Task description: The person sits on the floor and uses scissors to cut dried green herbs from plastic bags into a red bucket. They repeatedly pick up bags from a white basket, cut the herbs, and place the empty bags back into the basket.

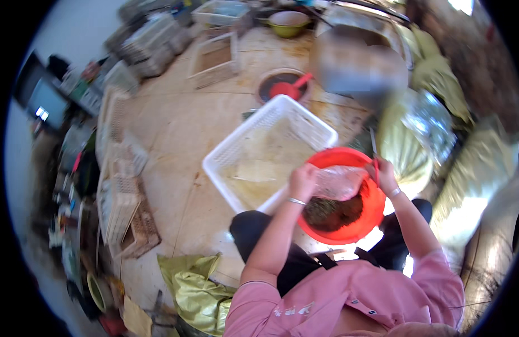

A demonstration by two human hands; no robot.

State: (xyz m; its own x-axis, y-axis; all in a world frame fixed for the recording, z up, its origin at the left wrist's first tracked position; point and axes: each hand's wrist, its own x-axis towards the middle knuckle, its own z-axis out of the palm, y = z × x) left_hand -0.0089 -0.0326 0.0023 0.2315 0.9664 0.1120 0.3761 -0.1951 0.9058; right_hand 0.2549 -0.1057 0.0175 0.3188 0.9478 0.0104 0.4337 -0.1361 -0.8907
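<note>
A red basin (377,210) stands between my knees, holding dark greenish-brown loose material (327,213). Over it a clear plastic bag (341,182) is stretched between my hands. My left hand (303,182) is closed on the bag's left side. At the basin's right rim, my right hand (386,175) is closed around a thin red-handled tool (376,171), whose narrow shaft points away from me. I cannot tell its exact kind, nor whether these fingers also pinch the bag. Left of the basin lies a white perforated plastic crate (214,163) with pale yellowish residue on its bottom.
A tub (259,84) with a red scoop (287,89) sits beyond the crate. Stacked crates (122,191) line the left. Full yellow-green sacks (403,151) crowd the right, and a crumpled sack (195,286) lies at the lower left. A green bowl (288,28) stands farther back.
</note>
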